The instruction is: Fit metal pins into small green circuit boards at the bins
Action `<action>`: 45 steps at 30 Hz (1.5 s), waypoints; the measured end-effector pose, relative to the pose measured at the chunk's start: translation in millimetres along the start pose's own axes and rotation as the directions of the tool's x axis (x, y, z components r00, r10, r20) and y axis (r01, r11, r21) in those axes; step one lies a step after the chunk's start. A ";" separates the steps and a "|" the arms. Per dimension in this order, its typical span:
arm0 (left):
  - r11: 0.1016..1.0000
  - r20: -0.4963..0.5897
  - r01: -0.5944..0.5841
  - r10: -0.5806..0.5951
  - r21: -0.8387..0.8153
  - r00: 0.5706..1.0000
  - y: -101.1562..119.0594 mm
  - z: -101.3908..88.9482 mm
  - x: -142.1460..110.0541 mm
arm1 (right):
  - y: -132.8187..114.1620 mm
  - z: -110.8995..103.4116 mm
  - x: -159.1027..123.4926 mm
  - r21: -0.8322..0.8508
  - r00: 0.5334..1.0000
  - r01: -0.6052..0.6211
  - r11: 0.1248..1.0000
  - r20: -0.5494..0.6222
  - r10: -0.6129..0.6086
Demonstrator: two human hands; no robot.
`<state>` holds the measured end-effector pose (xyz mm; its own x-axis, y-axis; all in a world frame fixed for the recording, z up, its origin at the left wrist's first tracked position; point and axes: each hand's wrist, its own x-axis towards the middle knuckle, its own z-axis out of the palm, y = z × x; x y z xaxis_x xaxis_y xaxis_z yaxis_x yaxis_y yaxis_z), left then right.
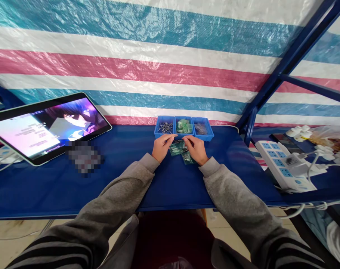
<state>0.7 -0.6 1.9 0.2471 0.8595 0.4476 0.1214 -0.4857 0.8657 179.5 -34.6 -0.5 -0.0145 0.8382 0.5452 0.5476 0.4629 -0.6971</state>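
Observation:
My left hand [163,147] is closed in a pinch in front of the left blue bin [155,131]; whatever its fingertips hold is too small to name. My right hand [197,148], also pinched, faces it a short gap away, and its fingertips hide anything between them. Between and below the hands lie several small green-backed plastic packets [175,148] with shiny metal pieces in them. Dark metal screw-like pieces [166,127] fill the left bin. Green packets [184,126] are in the middle bin, and thin clear or greyish pieces [200,129] sit in the right bin [211,132].
A tablet [53,129] with a lit screen leans at the left, beside a blurred-out patch. White power strips [282,164] with plugs and cables stand at the right. Blue metal frame bars [282,71] rise there. A striped plastic sheet [158,71] hangs behind the blue tabletop [125,194].

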 end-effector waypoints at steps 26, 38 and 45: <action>0.974 0.029 0.088 -0.084 -0.209 0.996 -0.4 5.5 -0.1 | -2.5 1.7 -2.1 0.076 0.996 0.027 0.997 0.086 -0.034; 0.937 -0.064 -0.226 0.251 0.267 0.966 10.2 -1.1 -7.0 | -4.3 0.1 -1.2 0.026 0.999 0.023 0.999 0.029 -0.023; 0.787 -0.105 -0.242 0.361 0.567 0.927 14.5 -19.2 39.2 | -5.7 -1.4 -0.7 0.011 0.998 0.035 0.999 0.046 -0.035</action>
<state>-6.3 29.1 36.3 0.1717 0.6382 0.7505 0.5812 -0.6808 0.4459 177.6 -38.2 3.8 -0.0724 0.8337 0.5475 0.5378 0.4949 -0.6825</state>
